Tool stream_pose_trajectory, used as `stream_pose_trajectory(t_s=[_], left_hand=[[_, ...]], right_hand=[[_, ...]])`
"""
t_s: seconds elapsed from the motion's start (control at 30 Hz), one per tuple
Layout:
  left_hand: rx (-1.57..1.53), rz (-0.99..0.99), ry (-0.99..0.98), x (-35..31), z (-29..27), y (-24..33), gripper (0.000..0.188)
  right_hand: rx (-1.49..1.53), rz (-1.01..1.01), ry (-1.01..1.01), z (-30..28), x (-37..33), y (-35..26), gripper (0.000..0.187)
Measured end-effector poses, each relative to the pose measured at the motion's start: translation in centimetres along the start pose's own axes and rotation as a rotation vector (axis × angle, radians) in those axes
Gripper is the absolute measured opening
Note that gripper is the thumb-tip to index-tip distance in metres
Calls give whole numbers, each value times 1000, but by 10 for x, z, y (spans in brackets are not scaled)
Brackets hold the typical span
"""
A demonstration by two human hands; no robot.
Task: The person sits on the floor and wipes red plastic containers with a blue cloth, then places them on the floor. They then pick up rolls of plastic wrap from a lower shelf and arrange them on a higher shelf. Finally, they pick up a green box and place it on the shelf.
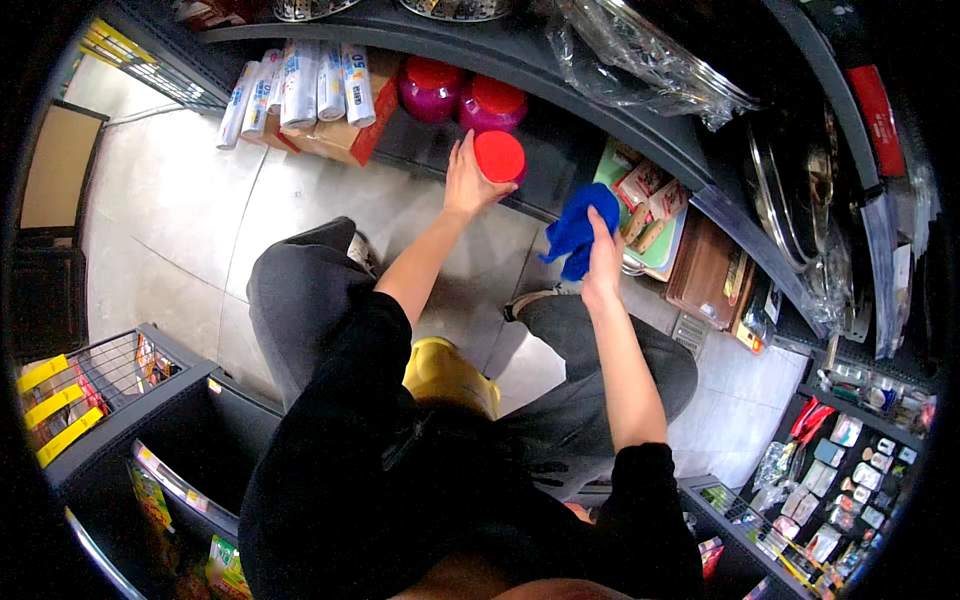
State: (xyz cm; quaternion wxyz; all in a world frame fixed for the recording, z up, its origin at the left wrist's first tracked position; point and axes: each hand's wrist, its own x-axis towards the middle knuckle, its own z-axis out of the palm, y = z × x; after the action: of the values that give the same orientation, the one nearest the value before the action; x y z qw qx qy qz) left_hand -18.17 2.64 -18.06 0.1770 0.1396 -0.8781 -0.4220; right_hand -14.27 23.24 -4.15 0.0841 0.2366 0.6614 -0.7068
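My left hand (470,183) is wrapped round the side of a purple jar with a red lid (499,156), at the front edge of the dark bottom shelf. Right behind it on that shelf stand two more red-lidded jars (432,88), their bodies purple. In my right hand (603,258) is a crumpled blue cloth (578,229), gripped with the thumb along its near side. The cloth hangs to the right of the jar, apart from it, beside a pale green tray (664,252).
White wrapped rolls (300,85) stand on a cardboard box (340,140) at left. Wooden boards (703,270) lie at right. An upper shelf edge (600,110) curves overhead with plastic-wrapped pans. A yellow stool (447,375) is below me, and wire-fronted racks (100,380) stand behind.
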Motion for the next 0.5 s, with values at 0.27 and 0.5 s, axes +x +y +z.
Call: stream_pose_trajectory(t_s=[0.27,0.5], left_hand=[[-1541,-542,15,-2,32,-58,82],[-151,159,47,0,14,-45,83]], right_hand=[[-1208,-1025,-351,130,72,81,57],[-1109,-930,-188,158,118,81,52]])
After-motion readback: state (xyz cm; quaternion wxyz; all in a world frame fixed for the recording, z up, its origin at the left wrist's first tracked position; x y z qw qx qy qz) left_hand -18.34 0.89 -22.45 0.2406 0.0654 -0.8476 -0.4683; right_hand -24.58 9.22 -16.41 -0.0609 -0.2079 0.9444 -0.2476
